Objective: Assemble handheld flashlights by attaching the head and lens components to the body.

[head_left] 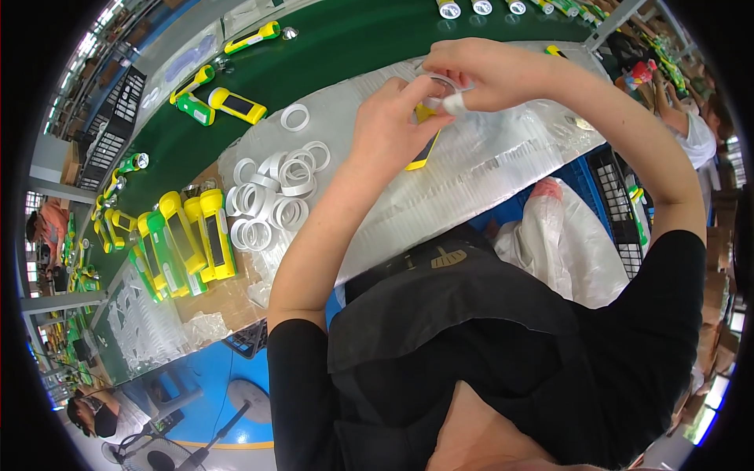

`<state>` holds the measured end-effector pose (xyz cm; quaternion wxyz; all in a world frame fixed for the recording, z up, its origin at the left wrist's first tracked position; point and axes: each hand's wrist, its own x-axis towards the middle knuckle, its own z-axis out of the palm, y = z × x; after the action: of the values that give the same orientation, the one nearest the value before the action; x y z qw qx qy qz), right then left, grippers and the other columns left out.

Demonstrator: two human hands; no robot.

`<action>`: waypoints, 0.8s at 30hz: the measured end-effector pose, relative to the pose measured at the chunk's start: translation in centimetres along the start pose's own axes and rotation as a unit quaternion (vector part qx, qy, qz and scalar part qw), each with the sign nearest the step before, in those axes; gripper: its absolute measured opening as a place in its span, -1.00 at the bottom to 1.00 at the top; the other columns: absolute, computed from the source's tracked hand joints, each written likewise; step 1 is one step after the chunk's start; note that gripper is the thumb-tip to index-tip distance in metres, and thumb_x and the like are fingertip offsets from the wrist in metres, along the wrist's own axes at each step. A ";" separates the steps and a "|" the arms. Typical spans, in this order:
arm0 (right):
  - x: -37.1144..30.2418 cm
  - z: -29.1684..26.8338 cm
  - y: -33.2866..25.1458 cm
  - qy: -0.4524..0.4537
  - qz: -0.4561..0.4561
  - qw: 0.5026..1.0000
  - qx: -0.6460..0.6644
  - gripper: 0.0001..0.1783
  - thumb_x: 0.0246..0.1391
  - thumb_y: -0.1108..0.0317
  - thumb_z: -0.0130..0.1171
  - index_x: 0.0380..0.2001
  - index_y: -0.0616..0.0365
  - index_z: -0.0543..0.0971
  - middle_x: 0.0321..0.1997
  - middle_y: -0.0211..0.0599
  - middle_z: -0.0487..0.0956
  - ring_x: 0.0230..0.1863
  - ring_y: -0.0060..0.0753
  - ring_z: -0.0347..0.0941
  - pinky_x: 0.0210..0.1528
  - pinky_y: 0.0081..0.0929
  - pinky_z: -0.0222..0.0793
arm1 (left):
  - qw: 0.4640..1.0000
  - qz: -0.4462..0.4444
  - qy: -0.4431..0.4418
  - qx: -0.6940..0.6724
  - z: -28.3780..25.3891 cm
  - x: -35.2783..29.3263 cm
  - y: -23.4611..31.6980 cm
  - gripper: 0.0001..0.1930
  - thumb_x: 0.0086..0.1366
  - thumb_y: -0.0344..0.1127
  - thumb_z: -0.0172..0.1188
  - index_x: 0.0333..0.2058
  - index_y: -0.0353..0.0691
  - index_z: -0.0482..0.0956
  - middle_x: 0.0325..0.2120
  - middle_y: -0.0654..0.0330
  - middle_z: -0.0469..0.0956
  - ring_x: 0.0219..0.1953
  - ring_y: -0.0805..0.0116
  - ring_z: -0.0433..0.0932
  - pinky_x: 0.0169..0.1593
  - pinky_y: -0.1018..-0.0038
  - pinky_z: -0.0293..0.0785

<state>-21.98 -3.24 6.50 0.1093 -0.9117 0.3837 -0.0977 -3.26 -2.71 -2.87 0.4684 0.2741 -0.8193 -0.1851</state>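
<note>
Both my hands meet over the far middle of the foil-covered worktop. My left hand is closed around a yellow flashlight with a dark panel; its body shows below the fingers and its head is mostly hidden. My right hand pinches a pale ring at the flashlight's head end. A white wrap covers the tip of my right thumb. Left of my left forearm lies a loose pile of white rings, with a single ring apart from it.
Several yellow and green flashlights lie on cardboard at the left. A green conveyor belt curves behind, carrying more flashlights. A black crate and a white sack sit below the worktop's right edge. Other people work farther off.
</note>
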 end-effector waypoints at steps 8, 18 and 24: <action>1.2 0.1 -0.9 -0.037 0.215 0.974 -0.062 -0.54 -0.13 0.02 0.28 -0.41 0.26 0.55 -0.47 -0.11 0.53 -0.38 -0.12 0.51 -0.33 -0.28 0.41 | 0.999 -0.042 -0.003 -0.015 -0.7 0.1 -0.6 -0.65 -0.03 -0.21 0.46 -0.24 -0.01 0.57 -0.50 0.21 0.49 -0.47 0.22 0.51 -0.38 0.33 0.47; 1.2 0.1 -1.6 -0.029 0.208 0.973 -0.098 -0.53 -0.12 0.03 0.26 -0.37 0.29 0.58 -0.46 -0.08 0.56 -0.40 -0.15 0.52 -0.34 -0.32 0.41 | 1.000 -0.022 0.001 0.011 -0.4 0.0 -0.6 -0.64 -0.04 -0.19 0.47 -0.24 0.00 0.58 -0.48 0.21 0.51 -0.46 0.22 0.53 -0.38 0.34 0.49; 0.2 -0.3 1.2 0.028 -0.018 0.999 0.006 -0.43 -0.02 -0.08 0.26 -0.27 0.29 0.48 -0.36 -0.19 0.53 -0.35 -0.22 0.49 -0.33 -0.29 0.37 | 0.998 -0.027 0.014 -0.046 -0.7 0.2 -0.6 -0.64 -0.04 -0.18 0.48 -0.25 0.00 0.58 -0.49 0.20 0.51 -0.44 0.22 0.55 -0.37 0.34 0.49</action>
<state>-22.75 -4.28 6.45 0.1026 -0.9147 0.3694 -0.1274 -2.58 -3.32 -2.74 0.4870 0.2770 -0.7953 -0.2316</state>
